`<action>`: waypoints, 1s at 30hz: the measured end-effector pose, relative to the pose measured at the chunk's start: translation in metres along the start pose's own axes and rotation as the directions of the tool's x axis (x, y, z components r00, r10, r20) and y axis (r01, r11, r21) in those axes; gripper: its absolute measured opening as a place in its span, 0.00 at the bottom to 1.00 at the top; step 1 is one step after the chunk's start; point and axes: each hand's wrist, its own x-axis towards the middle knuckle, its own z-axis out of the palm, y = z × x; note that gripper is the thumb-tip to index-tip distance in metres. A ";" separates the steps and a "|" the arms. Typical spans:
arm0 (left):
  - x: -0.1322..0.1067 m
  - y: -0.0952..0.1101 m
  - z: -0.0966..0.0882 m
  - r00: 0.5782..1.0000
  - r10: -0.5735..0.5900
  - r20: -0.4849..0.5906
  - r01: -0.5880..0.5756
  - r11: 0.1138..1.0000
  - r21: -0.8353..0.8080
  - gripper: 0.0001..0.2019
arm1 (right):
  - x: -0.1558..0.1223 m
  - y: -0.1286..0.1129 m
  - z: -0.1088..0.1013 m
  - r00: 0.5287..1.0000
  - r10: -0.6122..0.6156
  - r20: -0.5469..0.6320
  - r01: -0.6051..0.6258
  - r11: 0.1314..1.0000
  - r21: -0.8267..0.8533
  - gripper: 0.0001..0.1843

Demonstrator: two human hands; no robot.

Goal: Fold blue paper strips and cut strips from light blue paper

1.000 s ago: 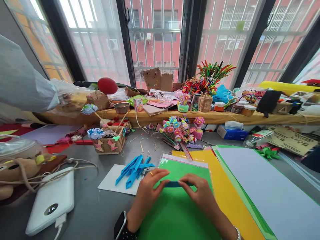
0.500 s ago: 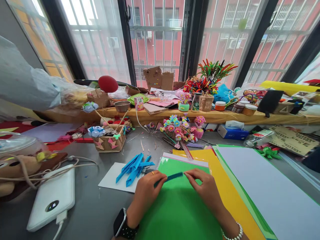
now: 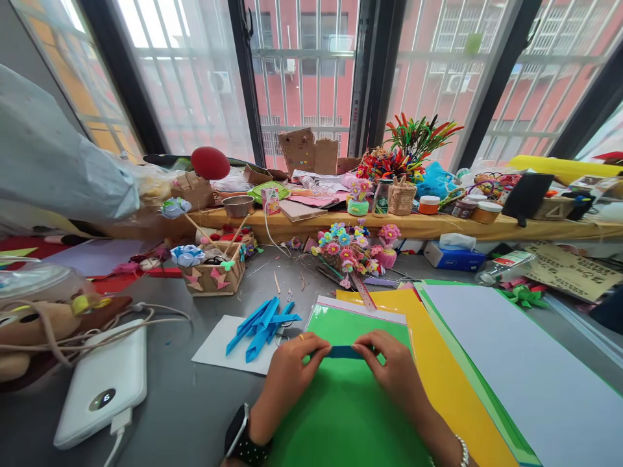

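A narrow blue paper strip [image 3: 344,351] lies across a green sheet [image 3: 341,415] near the front of the grey table. My left hand [image 3: 291,368], with a ring and a watch on the wrist, pinches the strip's left end. My right hand [image 3: 393,371], with a bead bracelet, pinches its right end. Both hands press the strip down on the green sheet. A pile of folded blue strips [image 3: 261,321] rests on a white sheet [image 3: 219,347] just left of my left hand.
Yellow paper [image 3: 438,363] and a large white sheet [image 3: 516,370] lie to the right. A white power bank [image 3: 100,389] with cables sits at the left. A cardboard basket [image 3: 213,275], paper flowers [image 3: 348,253] and a cluttered shelf [image 3: 418,227] stand behind. Another person's sleeve [image 3: 58,162] reaches in at the upper left.
Half a second ago the strip was lifted and tilted between my fingers; now it lies level and pressed flat on the green sheet. The other person's sleeve has moved slightly right.
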 end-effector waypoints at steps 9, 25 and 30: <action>0.003 -0.009 -0.010 0.983 -0.073 -0.166 0.072 0.997 -0.012 0.09 | 0.004 0.005 -0.011 0.990 0.052 -0.135 -0.059 0.997 -0.052 0.13; -0.004 0.003 0.010 0.983 0.185 0.005 -0.182 0.962 0.203 0.06 | -0.003 -0.003 0.007 0.975 -0.216 0.044 0.219 0.972 -0.080 0.06; -0.005 0.003 0.009 0.983 0.184 0.028 -0.186 0.957 0.222 0.06 | -0.003 -0.007 0.009 0.976 -0.210 0.059 0.217 0.968 -0.130 0.07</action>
